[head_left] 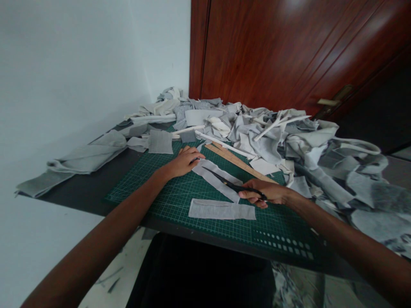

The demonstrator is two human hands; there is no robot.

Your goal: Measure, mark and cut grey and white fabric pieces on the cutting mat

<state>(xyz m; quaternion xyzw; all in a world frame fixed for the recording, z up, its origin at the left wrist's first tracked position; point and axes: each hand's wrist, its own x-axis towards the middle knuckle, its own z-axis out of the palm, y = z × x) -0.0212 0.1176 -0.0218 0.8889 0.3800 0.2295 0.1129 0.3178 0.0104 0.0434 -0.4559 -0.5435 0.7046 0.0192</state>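
My right hand grips a pair of black scissors, whose blades point up and left across a grey fabric strip. Fingers closed, my left hand pinches the far left end of that strip. The strip lies slantwise on the green cutting mat. Closer to me, a second grey fabric piece lies flat, its lower edge near the mat's front.
Behind the hands a wooden ruler lies partly under fabric. A heap of grey and white scraps covers the table's back and right. Folded grey cloth rests at left. A white wall and brown door stand behind.
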